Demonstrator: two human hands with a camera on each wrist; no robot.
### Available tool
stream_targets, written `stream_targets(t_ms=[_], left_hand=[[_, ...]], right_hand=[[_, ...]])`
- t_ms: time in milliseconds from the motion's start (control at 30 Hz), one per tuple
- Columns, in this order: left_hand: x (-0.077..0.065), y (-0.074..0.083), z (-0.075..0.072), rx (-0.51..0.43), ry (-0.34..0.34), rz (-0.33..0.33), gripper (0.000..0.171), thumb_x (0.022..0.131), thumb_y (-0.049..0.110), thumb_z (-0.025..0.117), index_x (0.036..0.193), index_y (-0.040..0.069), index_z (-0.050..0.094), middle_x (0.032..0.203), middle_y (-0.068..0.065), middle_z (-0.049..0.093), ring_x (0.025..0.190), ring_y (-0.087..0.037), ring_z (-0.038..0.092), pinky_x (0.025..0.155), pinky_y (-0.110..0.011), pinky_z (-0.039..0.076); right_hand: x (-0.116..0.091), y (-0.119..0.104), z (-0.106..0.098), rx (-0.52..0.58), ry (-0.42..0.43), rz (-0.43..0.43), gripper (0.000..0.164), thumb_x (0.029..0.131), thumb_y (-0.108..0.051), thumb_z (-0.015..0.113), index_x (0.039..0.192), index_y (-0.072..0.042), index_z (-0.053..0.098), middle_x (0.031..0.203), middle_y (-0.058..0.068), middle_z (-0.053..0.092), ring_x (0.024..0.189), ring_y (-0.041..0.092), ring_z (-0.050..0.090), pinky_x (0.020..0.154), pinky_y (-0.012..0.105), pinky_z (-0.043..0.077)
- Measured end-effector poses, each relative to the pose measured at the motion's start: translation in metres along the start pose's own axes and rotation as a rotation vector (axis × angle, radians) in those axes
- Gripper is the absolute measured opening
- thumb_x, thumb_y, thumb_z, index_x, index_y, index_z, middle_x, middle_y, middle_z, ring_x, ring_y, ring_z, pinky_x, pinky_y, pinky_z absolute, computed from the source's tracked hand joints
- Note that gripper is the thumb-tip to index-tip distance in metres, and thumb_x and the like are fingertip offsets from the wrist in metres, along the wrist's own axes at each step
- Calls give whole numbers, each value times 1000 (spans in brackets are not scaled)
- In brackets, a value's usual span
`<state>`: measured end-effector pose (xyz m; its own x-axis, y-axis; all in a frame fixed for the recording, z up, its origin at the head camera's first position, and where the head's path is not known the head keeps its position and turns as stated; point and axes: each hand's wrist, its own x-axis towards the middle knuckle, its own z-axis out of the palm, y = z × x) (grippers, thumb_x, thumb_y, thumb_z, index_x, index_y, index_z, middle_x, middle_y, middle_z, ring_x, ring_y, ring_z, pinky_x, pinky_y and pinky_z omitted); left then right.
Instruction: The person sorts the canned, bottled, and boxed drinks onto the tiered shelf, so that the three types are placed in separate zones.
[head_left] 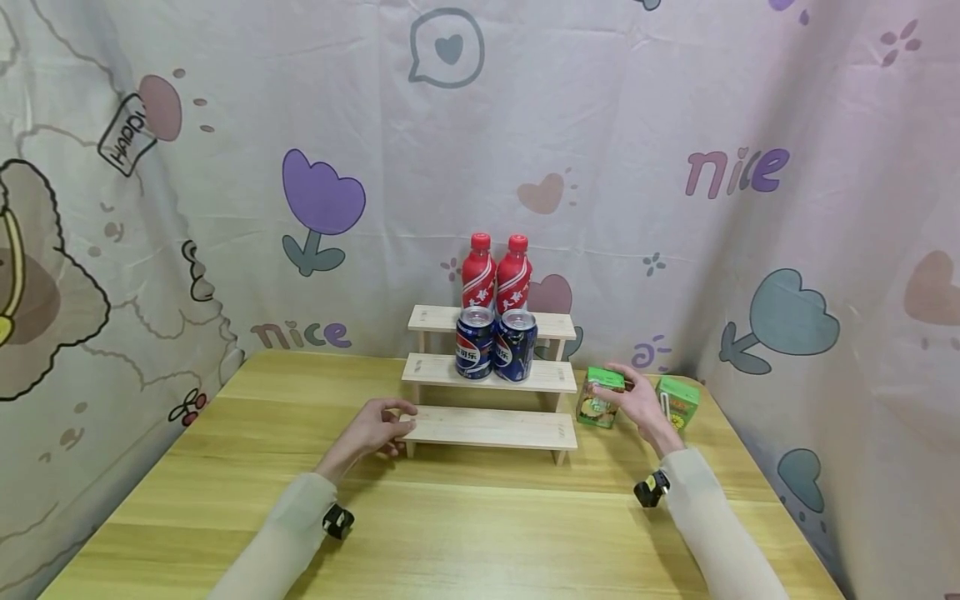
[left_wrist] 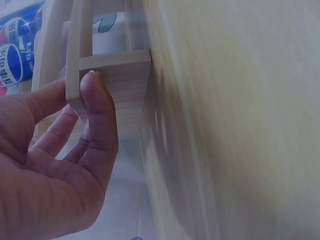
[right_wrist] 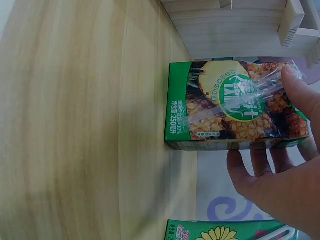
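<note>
A three-tier wooden display shelf (head_left: 487,427) stands on the table. My left hand (head_left: 381,425) pinches the left end of its lowest board, and the left wrist view shows the curled fingers (left_wrist: 100,115) at that board's corner. To the right of the shelf, my right hand (head_left: 637,402) holds a green pineapple juice box (right_wrist: 235,102) by its upper part. The thumb (right_wrist: 300,92) lies over the front near the wrapped straw, with the other fingers along the side. That box is upright, its base at the tabletop; whether it touches cannot be told.
Two red-labelled bottles (head_left: 478,273) stand on the top tier. On the middle tier are two blue Pepsi cans (head_left: 475,346). A second green juice box (head_left: 681,400) stands right of my right hand. Behind the wooden table (head_left: 480,533) hangs a printed curtain (head_left: 600,108).
</note>
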<state>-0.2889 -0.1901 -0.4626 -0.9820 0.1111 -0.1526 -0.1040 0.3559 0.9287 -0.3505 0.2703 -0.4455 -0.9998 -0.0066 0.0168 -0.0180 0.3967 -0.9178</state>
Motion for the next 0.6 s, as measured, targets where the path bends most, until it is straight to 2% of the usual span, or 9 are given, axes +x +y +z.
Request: stream_targets(t_ms=[233,433,600], left_hand=[[1,0,-1,8,-7,-2,31,92,10,68,121,3,63,76,-9,58,57,-19,61,54,-34,60],[2,-1,0,11,16,-6,27,92,9,68,118,5,64,77,-10,58,57,-20,61,53,-35,59],[2,-2,0,12,13,-2,27,92,9,68,118,5,64,77,-10,58,56,-19,60,53,-36,59]], right_hand=[[-2,3,-1,41,16,12,71,89,-21,73,149,-8,37,145,22,44,130,36,46,109,46,44],[-4,2,0,10,61,27,67,88,-20,74,147,-10,42,142,22,49,127,35,50,105,43,48],[-8,2,1,-13,93,4,66,87,-19,75,144,-8,46,140,21,52,124,34,54,102,41,51]])
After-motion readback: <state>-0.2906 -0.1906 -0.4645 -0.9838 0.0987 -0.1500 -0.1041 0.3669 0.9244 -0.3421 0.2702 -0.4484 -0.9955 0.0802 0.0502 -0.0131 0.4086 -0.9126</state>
